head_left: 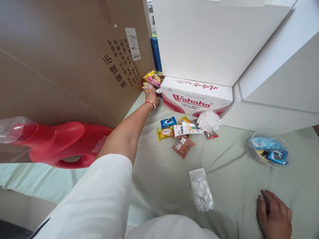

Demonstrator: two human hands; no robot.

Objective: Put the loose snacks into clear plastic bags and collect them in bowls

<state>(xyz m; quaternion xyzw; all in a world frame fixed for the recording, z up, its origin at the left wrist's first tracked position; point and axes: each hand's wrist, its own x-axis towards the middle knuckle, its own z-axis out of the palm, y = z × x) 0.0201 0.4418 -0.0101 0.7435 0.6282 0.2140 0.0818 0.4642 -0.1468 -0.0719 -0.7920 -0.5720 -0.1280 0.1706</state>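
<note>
My left hand [152, 95], a red and white bracelet at its wrist, reaches far forward into a bunch of yellow and pink snack packets [153, 79]. Its fingers close around packets there, partly hidden among the wrappers. The bunch sits between the brown carton and the Wahaha box [196, 99]. At the lower right, my right hand [275, 214] rests on the green cloth, thumb and forefinger apart, with nothing visible held. Closest to it are a clear round tub [250, 151] with blue packets [270, 149] inside and a crinkled silvery clear wrapper [201, 189].
A large brown carton [74, 66] walls the left side, with a red detergent-type bottle [67, 141] lying before it. White boxes [199, 39] stand behind. Loose snacks lie mid-cloth: a blue packet [168, 122], a brown packet [183, 147], and a translucent white bag [208, 121].
</note>
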